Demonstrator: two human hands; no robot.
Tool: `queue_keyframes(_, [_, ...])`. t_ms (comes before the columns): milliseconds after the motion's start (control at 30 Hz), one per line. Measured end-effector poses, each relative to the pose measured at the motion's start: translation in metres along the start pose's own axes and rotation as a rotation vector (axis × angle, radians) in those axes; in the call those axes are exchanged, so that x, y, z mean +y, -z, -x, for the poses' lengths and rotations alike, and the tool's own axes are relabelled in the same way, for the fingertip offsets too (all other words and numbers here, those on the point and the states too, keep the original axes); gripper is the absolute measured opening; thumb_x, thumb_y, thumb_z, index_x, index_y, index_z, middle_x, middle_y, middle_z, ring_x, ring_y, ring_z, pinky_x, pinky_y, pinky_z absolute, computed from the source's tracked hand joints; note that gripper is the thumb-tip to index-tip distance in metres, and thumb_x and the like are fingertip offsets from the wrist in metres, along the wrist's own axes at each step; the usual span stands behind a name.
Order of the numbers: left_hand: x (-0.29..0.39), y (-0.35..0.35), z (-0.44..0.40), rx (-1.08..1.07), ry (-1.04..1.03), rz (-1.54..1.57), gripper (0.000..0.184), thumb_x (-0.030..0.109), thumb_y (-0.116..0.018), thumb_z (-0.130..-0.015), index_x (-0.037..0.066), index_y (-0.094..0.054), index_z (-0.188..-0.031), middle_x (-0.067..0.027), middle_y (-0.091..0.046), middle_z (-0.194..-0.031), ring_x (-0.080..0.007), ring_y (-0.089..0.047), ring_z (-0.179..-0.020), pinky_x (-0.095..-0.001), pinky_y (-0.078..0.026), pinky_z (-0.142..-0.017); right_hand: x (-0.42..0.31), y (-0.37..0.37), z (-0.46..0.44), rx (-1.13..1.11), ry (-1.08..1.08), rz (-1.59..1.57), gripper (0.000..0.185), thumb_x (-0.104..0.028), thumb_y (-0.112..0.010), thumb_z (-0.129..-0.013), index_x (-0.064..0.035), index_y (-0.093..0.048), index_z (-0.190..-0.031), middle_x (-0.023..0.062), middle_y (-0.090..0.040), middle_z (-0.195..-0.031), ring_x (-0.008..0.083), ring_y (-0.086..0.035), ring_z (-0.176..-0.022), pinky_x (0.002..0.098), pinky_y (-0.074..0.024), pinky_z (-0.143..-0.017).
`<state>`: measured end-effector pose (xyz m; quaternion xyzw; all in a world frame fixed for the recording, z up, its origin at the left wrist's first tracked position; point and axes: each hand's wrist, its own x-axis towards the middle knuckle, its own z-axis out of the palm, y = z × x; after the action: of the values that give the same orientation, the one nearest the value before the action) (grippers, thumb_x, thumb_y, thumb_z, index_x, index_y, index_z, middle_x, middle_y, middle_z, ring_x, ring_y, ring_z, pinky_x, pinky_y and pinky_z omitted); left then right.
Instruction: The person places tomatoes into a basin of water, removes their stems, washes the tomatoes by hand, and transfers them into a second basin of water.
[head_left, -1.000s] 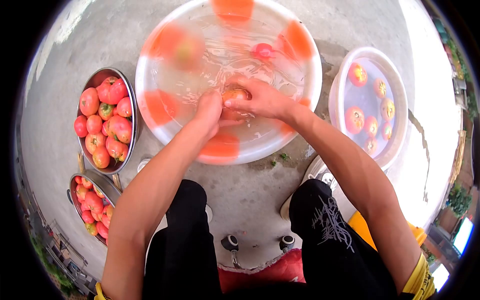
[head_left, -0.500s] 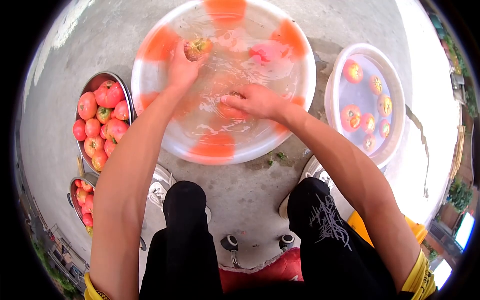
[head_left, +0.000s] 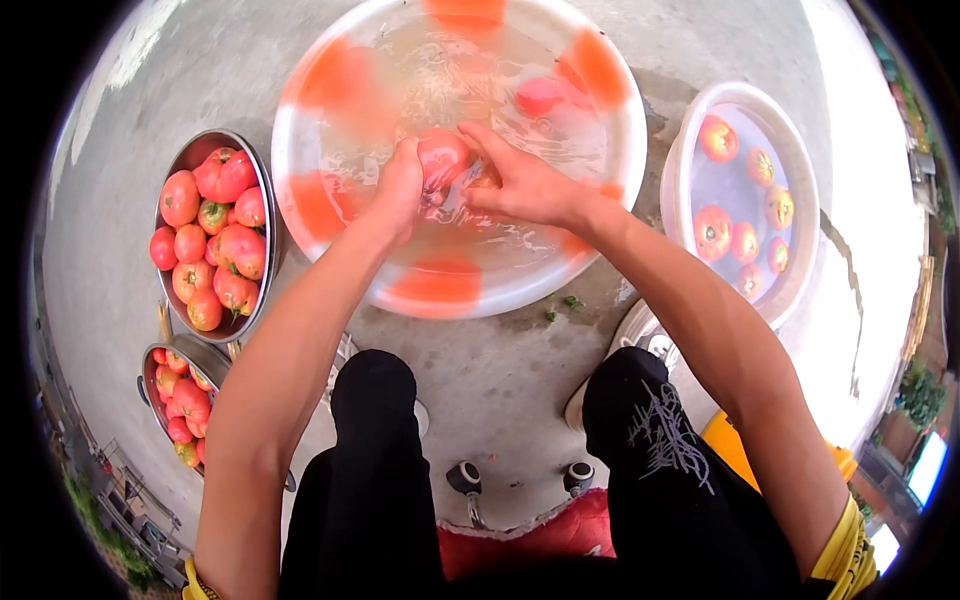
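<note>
A large white basin (head_left: 296, 200) with orange patches holds water. Over its middle, my left hand (head_left: 402, 187) is closed round the left side of a pinkish-red tomato (head_left: 443, 158). My right hand (head_left: 520, 184) is beside the tomato's right side, fingers curved and partly apart, with a small brownish thing at the fingertips that I cannot make out. A bright pink-red object (head_left: 541, 96) lies in the water at the basin's upper right.
At the right, a smaller white tub (head_left: 678, 185) holds water and several floating tomatoes. Two metal bowls stand at the left, the upper one (head_left: 267, 240) and the lower one (head_left: 203, 356), both heaped with tomatoes. My knees and shoes are below the basin.
My left hand has come back from the basin's upper left to the middle, near my right hand. The tomato now shows its smooth side instead of its stem end.
</note>
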<state>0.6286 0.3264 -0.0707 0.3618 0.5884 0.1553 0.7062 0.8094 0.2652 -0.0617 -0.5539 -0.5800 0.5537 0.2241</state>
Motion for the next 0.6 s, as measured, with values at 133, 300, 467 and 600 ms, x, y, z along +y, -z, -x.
queue_keyframes(133, [-0.001, -0.008, 0.003, -0.059, 0.07, -0.002, 0.053, 0.044, -0.024, -0.1, 0.005, -0.06, -0.104, -0.0092, -0.064, -0.08, -0.0166, -0.056, -0.057, -0.0308, -0.048, -0.052, 0.002, 0.001, -0.004, 0.003, 0.052, 0.194, 0.079, -0.039, -0.066, -0.088, -0.0116, -0.025, -0.15, 0.0225, -0.057, -0.126, 0.0303, -0.061, -0.106, 0.0383, -0.046, -0.095])
queue_keyframes(300, [-0.019, -0.005, -0.006, -0.034, 0.036, 0.086, 0.048, 0.043, -0.035, -0.103, 0.002, -0.058, -0.114, -0.011, -0.064, -0.102, -0.0177, -0.061, -0.086, -0.0341, -0.051, -0.076, -0.003, 0.002, 0.0, -0.072, -0.03, 0.222, 0.076, -0.037, -0.066, -0.089, -0.01, -0.027, -0.148, 0.0228, -0.056, -0.128, 0.0327, -0.059, -0.112, 0.0392, -0.0457, -0.096])
queue_keyframes(467, [-0.008, -0.012, 0.011, -0.005, -0.146, 0.157, 0.041, 0.038, -0.045, -0.102, 0.003, -0.056, -0.12, -0.0097, -0.062, -0.108, -0.017, -0.06, -0.097, -0.032, -0.051, -0.081, 0.001, 0.0, -0.001, -0.006, 0.021, 0.231, 0.075, -0.037, -0.066, -0.09, -0.0058, -0.028, -0.146, 0.0214, -0.061, -0.121, 0.0355, -0.059, -0.113, 0.0406, -0.0461, -0.095])
queue_keyframes(600, [0.005, -0.017, 0.024, -0.094, -0.196, 0.064, 0.039, 0.035, -0.049, -0.1, 0.007, -0.053, -0.128, -0.0079, -0.059, -0.118, -0.0161, -0.06, -0.105, -0.0303, -0.049, -0.09, 0.007, -0.001, -0.001, 0.087, 0.168, 0.243, 0.07, -0.037, -0.066, -0.089, -0.0034, -0.034, -0.141, 0.022, -0.062, -0.117, 0.0362, -0.06, -0.109, 0.0405, -0.0467, -0.092])
